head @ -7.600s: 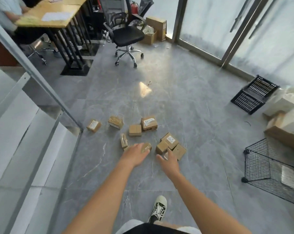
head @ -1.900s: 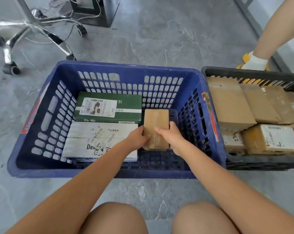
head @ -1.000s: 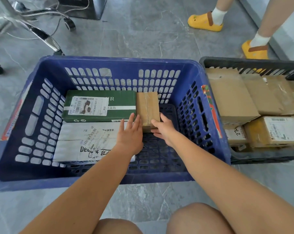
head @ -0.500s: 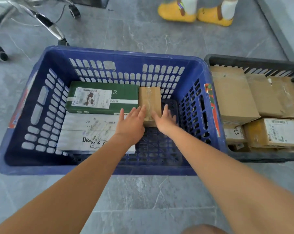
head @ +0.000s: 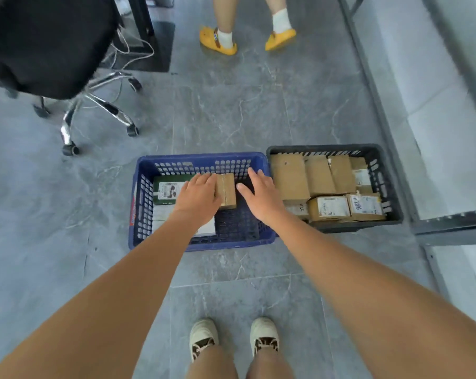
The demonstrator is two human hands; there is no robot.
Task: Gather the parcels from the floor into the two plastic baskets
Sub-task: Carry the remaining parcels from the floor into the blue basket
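**Operator A:** Report layout, largest item first.

**Operator B:** The grey marbled tile floor [head: 231,113] carries two containers touching side by side. The blue perforated plastic basket [head: 141,203] is directly ahead of me; the black perforated plastic basket [head: 392,198] is to its right and packed with brown cardboard parcels [head: 288,177], several bearing white labels. The blue basket holds a flat green box with a white label [head: 167,188] at the far left, a white printed packet [head: 160,213] in front of it, and a small brown taped cardboard parcel [head: 227,190] at the far wall beside the green box. About half of its floor, on the right, is bare.

**Operator A:** Hand status?

**Operator B:** My left hand [head: 198,198] is above the green box, fingers straight, tips at the small parcel's left edge; contact cannot be confirmed. My right hand [head: 261,195] hovers to the parcel's right with fingers spread, apart from it. Neither hand pinches or carries anything.

**Operator A:** Current step?

**Operator B:** Judged: placement is complete, the parcel is released and rests in the blue basket.

**Operator A:** Next move?

**Operator B:** No loose parcel is in view. The next move calls for clearing both hands from the basket and locating any parcels left on the floor. Load those into the blue basket; the black one has little room.
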